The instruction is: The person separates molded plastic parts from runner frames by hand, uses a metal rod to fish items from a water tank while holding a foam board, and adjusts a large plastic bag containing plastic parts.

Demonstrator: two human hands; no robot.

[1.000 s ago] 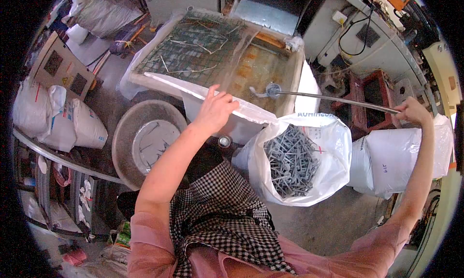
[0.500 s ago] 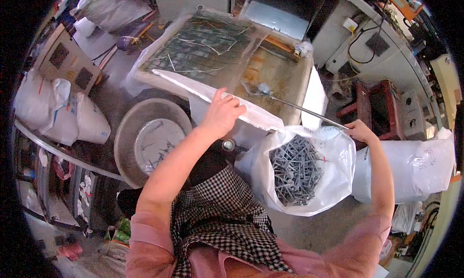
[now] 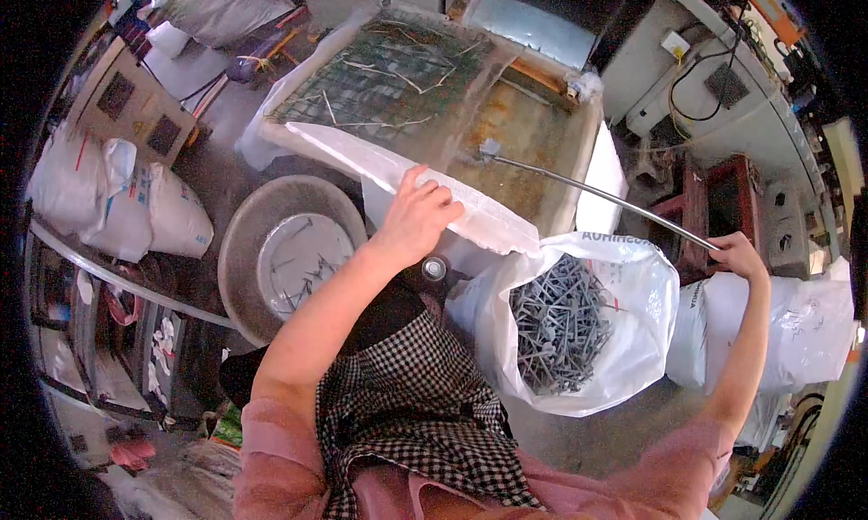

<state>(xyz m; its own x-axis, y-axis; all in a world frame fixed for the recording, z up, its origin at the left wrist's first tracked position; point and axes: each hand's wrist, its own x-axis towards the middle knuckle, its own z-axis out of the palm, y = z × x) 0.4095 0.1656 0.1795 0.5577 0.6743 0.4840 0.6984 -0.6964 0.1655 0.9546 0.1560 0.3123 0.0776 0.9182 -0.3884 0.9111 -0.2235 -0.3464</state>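
My left hand [image 3: 419, 214] has its fingers curled over the top edge of a white board [image 3: 488, 214] along the near side of a shallow water tank [image 3: 586, 158]. At the right, my right hand [image 3: 741, 256] is closed around the end of a long thin metal rod [image 3: 615, 198]. The rod slants leftward into the tank's right section, and a small pale lump [image 3: 489, 147] is at its far end; I cannot tell what the lump is. Below the rod stands an open white sack [image 3: 637, 339] full of grey plastic-looking pieces [image 3: 561, 326].
A round tub [image 3: 242, 267] with several grey pieces in it stands left of the tank. Filled white sacks [image 3: 127, 199] lie at the far left, and another white sack [image 3: 768, 335] lies at the right. A red frame [image 3: 734, 194] stands behind it.
My right hand has moved to the right with the rod, and a longer stretch of the rod shows. My left hand stays on the board. The view has shifted slightly.
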